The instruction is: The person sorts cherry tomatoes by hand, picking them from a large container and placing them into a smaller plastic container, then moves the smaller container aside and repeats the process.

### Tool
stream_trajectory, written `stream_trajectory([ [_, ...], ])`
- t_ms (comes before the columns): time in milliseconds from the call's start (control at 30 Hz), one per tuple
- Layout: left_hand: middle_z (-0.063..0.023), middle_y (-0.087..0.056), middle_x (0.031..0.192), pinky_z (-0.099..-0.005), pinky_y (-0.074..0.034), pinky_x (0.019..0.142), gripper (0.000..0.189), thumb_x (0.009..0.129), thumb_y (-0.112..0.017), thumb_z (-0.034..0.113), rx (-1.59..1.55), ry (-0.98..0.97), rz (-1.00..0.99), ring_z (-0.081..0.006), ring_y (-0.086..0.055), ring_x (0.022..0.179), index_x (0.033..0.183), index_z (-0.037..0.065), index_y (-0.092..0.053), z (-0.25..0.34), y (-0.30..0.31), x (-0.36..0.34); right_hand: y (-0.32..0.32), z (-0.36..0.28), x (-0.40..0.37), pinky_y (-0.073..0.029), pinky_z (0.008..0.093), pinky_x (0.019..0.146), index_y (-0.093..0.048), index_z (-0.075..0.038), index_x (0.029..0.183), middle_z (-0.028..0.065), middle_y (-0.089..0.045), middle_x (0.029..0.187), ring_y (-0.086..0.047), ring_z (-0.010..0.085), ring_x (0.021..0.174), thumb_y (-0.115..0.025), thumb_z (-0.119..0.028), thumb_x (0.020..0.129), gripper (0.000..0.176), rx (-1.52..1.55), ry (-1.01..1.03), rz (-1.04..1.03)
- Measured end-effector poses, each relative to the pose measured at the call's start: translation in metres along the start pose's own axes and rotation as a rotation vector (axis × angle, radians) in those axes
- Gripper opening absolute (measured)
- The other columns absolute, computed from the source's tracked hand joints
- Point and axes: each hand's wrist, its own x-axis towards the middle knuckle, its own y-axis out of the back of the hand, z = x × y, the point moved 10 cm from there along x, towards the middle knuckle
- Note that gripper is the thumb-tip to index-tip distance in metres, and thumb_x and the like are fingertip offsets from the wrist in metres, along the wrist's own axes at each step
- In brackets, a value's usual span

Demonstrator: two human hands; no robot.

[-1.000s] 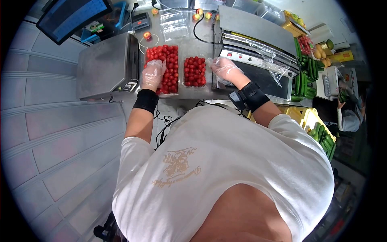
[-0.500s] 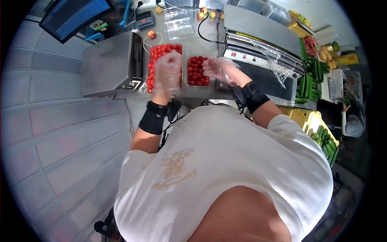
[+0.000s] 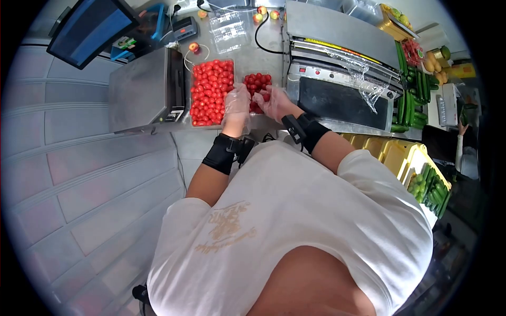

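Note:
Small bright red cherry tomatoes (image 3: 212, 87) fill a large clear tray (image 3: 192, 108) on the metal counter. Just right of it stands a smaller clear tray (image 3: 271, 79) of darker, rounder cherry tomatoes (image 3: 256, 81). My left hand (image 3: 237, 102), in a clear plastic glove, is over the gap between the trays, its fingers curled in; what they hold is hidden. My right hand (image 3: 275, 104), gloved too, is at the near right part of the smaller tray, fingers bent around a dark red cherry tomato (image 3: 265, 96). The two hands nearly meet over this tray.
A film wrapping machine (image 3: 342, 100) with loose film stands to the right, a grey boxy device (image 3: 147, 89) to the left. An empty clear tray (image 3: 230, 31) and several apples (image 3: 194, 47) lie behind. Cucumbers (image 3: 408, 108) are piled far right, near another person's arm (image 3: 460, 139).
My left hand has moved right and nearer from over the large tray to the gap. My right hand has come left and nearer, to the smaller tray. The view has shifted slightly.

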Motion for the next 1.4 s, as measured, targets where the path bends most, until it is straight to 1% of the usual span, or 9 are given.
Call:
stream_trajectory([
  [67, 0.0037, -0.050, 0.063, -0.0258, -0.038, 0.048, 0.032, 0.097, -0.043, 0.033, -0.073, 0.104, 0.040, -0.0085, -0.048, 0.053, 0.083, 0.010, -0.062, 0.003, 0.001, -0.018, -0.013, -0.016, 0.002, -0.061, 0.0311, 0.070, -0.052, 0.003, 0.104, 0.0180, -0.061, 0.094, -0.065, 0.0289, 0.085, -0.043, -0.026, 0.103, 0.031, -0.025, 0.194, -0.078],
  [133, 0.0031, -0.052, 0.063, -0.0260, -0.033, 0.042, 0.032, 0.095, -0.045, 0.034, -0.279, 0.374, -0.009, -0.0091, -0.042, 0.047, 0.077, 0.012, -0.060, -0.025, -0.007, -0.024, -0.019, -0.015, -0.003, -0.061, 0.0320, 0.073, -0.049, 0.003, 0.111, 0.0186, -0.059, 0.101, -0.064, 0.0292, 0.086, -0.041, -0.028, 0.103, 0.033, -0.032, 0.150, -0.099],
  [233, 0.0027, -0.051, 0.063, -0.0264, -0.029, 0.039, 0.028, 0.095, -0.047, 0.033, -0.170, 0.420, -0.017, -0.0094, -0.037, 0.043, 0.079, 0.013, -0.058, -0.033, -0.011, -0.027, -0.009, -0.012, -0.013, -0.060, 0.0321, 0.075, -0.046, 0.001, 0.119, 0.0190, -0.056, 0.108, -0.063, 0.0290, 0.089, -0.038, -0.030, 0.104, 0.036, -0.028, 0.101, 0.083],
  [767, -0.0014, -0.051, 0.059, -0.0262, -0.032, 0.041, 0.041, 0.101, -0.042, 0.046, -0.468, 0.346, 0.053, -0.0121, -0.045, 0.046, 0.082, 0.011, -0.054, -0.058, -0.035, 0.000, -0.002, -0.011, -0.025, -0.051, 0.0277, 0.062, -0.046, -0.003, 0.114, 0.0130, -0.055, 0.101, -0.060, 0.0257, 0.084, -0.036, -0.035, 0.105, 0.035, -0.216, 0.051, 0.052],
  [967, -0.0030, -0.055, 0.069, -0.0258, -0.038, 0.046, 0.011, 0.092, -0.055, 0.013, -0.569, 0.195, -0.082, -0.0138, -0.050, 0.053, 0.081, 0.010, -0.054, -0.066, -0.040, 0.020, -0.005, -0.008, -0.020, -0.045, 0.0268, 0.055, -0.048, -0.005, 0.108, 0.0104, -0.054, 0.094, -0.057, 0.0233, 0.075, -0.039, -0.033, 0.103, 0.030, -0.223, 0.055, 0.070],
  [1033, -0.0044, -0.057, 0.079, -0.0254, -0.042, 0.051, 0.012, 0.084, -0.053, -0.004, -0.490, 0.403, -0.060, -0.0144, -0.055, 0.064, 0.082, 0.008, -0.054, -0.080, -0.039, 0.017, 0.000, -0.007, -0.018, -0.041, 0.0276, 0.050, -0.048, -0.006, 0.108, 0.0094, -0.053, 0.089, -0.055, 0.0227, 0.069, -0.039, -0.035, 0.102, 0.031, -0.216, 0.057, 0.132],
  [1100, -0.0046, -0.057, 0.081, -0.0253, -0.043, 0.052, 0.014, 0.084, -0.052, -0.006, -0.488, 0.353, -0.115, -0.0145, -0.057, 0.067, 0.082, 0.007, -0.054, -0.071, -0.042, 0.011, 0.003, -0.007, -0.010, -0.040, 0.0289, 0.050, -0.050, -0.010, 0.096, 0.0055, -0.050, 0.077, -0.051, 0.0214, 0.062, -0.044, -0.032, 0.100, 0.024, -0.183, 0.073, 0.092],
  [1233, -0.0052, -0.057, 0.082, -0.0253, -0.044, 0.054, 0.014, 0.086, -0.050, -0.006, -0.437, 0.162, -0.194, -0.0154, -0.059, 0.071, 0.081, 0.007, -0.055, -0.068, -0.040, 0.019, 0.003, -0.011, -0.008, -0.048, 0.0268, 0.066, -0.052, -0.011, 0.095, 0.0037, -0.054, 0.089, -0.055, 0.0176, 0.075, -0.047, -0.030, 0.100, 0.020, -0.276, 0.136, -0.010],
  [1400, -0.0015, -0.053, 0.074, -0.0249, -0.038, 0.048, 0.014, 0.094, -0.051, 0.010, -0.486, 0.290, -0.090, -0.0113, -0.052, 0.062, 0.080, 0.008, -0.055, -0.045, -0.025, -0.010, -0.009, -0.029, 0.011, -0.048, 0.0253, 0.062, -0.053, -0.013, 0.089, 0.0002, -0.053, 0.080, -0.053, 0.0145, 0.066, -0.053, -0.019, 0.096, 0.009, -0.343, 0.295, -0.156],
])
